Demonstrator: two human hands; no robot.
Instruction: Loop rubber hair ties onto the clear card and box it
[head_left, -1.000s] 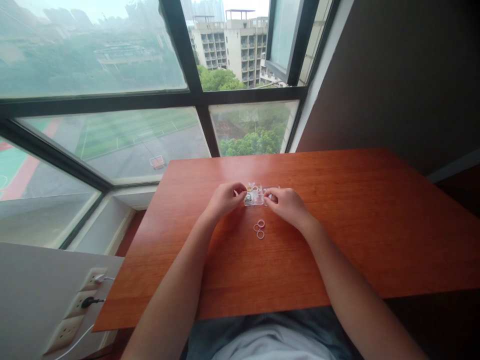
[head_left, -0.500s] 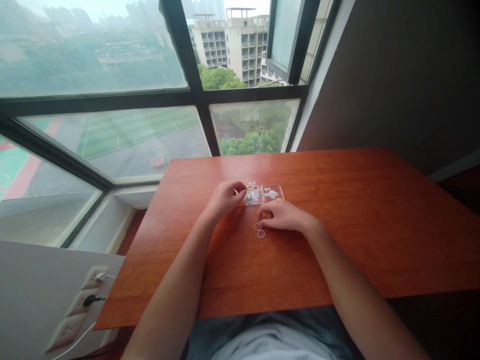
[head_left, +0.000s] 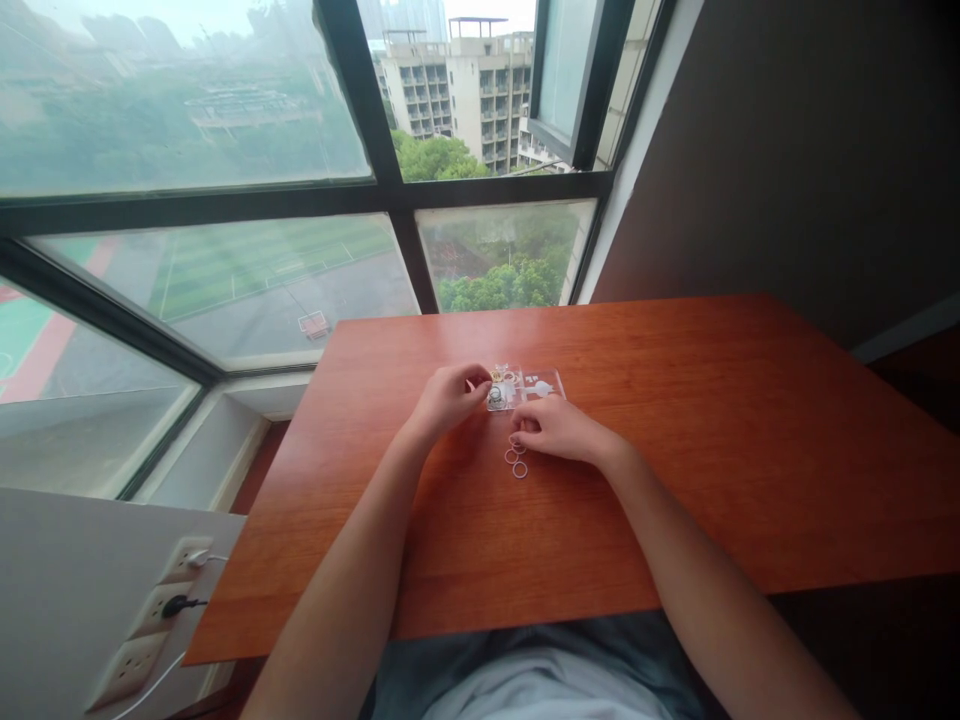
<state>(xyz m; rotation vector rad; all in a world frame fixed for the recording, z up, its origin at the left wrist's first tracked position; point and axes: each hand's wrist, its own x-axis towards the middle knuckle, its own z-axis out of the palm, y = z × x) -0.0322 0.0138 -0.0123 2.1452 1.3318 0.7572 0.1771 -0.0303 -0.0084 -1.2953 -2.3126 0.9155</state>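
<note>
A small clear plastic box (head_left: 514, 402) with its lid (head_left: 551, 383) laid open to the right sits on the table. Small rings and ornaments (head_left: 497, 397) fill its left part. At the box's left edge, my left hand (head_left: 452, 398) has its thumb and fingers closed on the side. My right hand (head_left: 559, 428) is just in front of the box, fingertips pinched low over the tabletop at a thin pale ring (head_left: 518, 449), partly hidden by the fingers. Two more pale rings, a nearer ring (head_left: 520, 470) and one behind it (head_left: 511, 457), lie flat there.
The reddish-brown wooden table (head_left: 712, 420) reaches far to the right. Its far edge stands by a dark-framed window (head_left: 397, 200). Wall sockets (head_left: 154, 610) with plugs and a white cable are low at the left, beyond the table's edge.
My right hand has shifted slightly left and down, and a third pale ring now shows at its fingertips beside the other two. My left hand stays at the box.
</note>
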